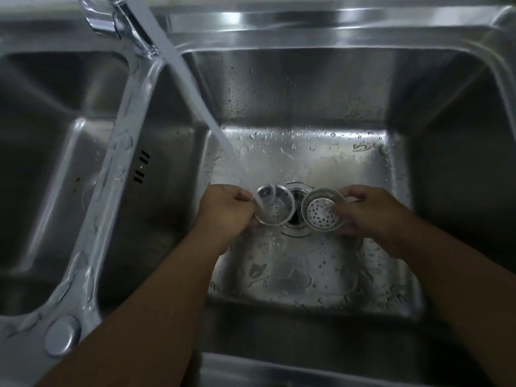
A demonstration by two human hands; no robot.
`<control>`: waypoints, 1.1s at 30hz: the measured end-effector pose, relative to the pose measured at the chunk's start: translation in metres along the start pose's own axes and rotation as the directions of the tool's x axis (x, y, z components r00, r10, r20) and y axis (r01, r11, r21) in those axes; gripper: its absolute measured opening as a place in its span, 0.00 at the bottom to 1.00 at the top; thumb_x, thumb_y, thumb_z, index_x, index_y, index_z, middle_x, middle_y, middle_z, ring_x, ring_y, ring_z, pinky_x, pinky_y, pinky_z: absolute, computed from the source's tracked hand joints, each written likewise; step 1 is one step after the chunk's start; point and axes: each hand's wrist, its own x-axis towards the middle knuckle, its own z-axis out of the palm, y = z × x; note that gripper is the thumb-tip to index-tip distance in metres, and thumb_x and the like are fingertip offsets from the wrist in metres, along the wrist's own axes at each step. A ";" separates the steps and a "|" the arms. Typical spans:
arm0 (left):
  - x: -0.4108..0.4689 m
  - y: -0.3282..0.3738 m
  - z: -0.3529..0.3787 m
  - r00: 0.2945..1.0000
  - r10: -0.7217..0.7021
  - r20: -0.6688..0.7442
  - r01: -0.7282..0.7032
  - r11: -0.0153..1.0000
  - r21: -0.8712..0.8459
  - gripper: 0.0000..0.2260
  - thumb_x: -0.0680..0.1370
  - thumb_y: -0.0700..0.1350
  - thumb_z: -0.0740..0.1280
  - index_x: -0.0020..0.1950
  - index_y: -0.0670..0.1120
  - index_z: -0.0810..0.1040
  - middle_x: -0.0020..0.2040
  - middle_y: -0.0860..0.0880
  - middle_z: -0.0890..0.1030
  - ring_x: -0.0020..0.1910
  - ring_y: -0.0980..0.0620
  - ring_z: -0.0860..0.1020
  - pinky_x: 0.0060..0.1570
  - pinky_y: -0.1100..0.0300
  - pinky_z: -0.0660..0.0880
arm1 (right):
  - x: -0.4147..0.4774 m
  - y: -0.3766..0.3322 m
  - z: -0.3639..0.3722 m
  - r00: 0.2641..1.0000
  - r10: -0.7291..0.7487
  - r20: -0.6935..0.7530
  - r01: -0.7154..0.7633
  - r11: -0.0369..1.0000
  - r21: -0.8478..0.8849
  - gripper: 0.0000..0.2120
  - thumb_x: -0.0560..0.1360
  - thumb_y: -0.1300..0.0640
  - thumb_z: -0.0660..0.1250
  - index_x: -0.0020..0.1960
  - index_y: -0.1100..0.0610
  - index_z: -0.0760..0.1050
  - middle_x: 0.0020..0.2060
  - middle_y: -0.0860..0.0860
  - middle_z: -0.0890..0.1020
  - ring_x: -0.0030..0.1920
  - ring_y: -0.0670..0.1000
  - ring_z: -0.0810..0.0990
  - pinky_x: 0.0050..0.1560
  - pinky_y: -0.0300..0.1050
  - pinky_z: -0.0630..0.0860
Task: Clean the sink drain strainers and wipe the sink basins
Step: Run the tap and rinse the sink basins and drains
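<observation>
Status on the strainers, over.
Left hand grips left strainer under the tap stream. Right hand grips right strainer, clear of the stream. Both over open drain; nothing in the way.

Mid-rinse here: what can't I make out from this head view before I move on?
- Left strainer: the water stream blurs its holes, so I cannot tell if it is clean.
- Drain opening: mostly hidden behind the left strainer and the right strainer.
- Left basin: its drain is dim and partly behind the divider.
- Faucet: cut off by the top edge.

Bare forearms, uncovered as far as they show, end in a bare left hand [226, 212] and right hand [372, 215]
</observation>
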 end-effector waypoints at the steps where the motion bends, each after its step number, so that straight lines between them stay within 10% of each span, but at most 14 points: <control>1: -0.001 0.002 -0.001 1.000 0.005 0.000 -0.005 1.000 -0.020 0.07 0.72 0.31 0.74 0.49 0.38 0.85 0.46 0.39 0.86 0.44 0.39 0.86 0.51 0.44 0.84 | 0.001 0.000 0.001 1.000 0.007 0.005 -0.007 0.999 0.039 0.07 0.73 0.65 0.75 0.48 0.56 0.83 0.49 0.59 0.86 0.46 0.59 0.87 0.44 0.55 0.85; 18: 0.004 -0.026 -0.059 0.992 -0.057 0.110 0.009 0.920 0.393 0.08 0.72 0.35 0.78 0.36 0.45 0.84 0.34 0.46 0.84 0.33 0.48 0.83 0.33 0.57 0.82 | -0.001 -0.035 0.059 0.962 0.000 0.273 0.030 0.994 -0.107 0.14 0.76 0.70 0.69 0.59 0.59 0.83 0.56 0.53 0.84 0.49 0.58 0.87 0.49 0.57 0.85; 26: 0.005 -0.029 -0.059 0.993 -0.078 0.089 0.043 0.940 0.338 0.07 0.73 0.35 0.77 0.38 0.44 0.83 0.40 0.40 0.85 0.45 0.38 0.85 0.50 0.41 0.83 | -0.009 -0.045 0.062 0.941 -0.037 0.338 0.067 0.995 -0.077 0.13 0.77 0.66 0.69 0.59 0.57 0.83 0.51 0.58 0.86 0.48 0.55 0.88 0.50 0.52 0.85; 33: -0.007 -0.001 -0.025 0.994 -0.054 0.098 0.055 0.998 -0.007 0.07 0.74 0.30 0.73 0.41 0.40 0.82 0.40 0.40 0.82 0.39 0.44 0.83 0.39 0.53 0.85 | -0.025 -0.021 0.000 0.972 -0.071 0.223 0.160 0.896 -0.414 0.09 0.75 0.62 0.72 0.50 0.49 0.84 0.44 0.49 0.86 0.41 0.47 0.84 0.33 0.37 0.78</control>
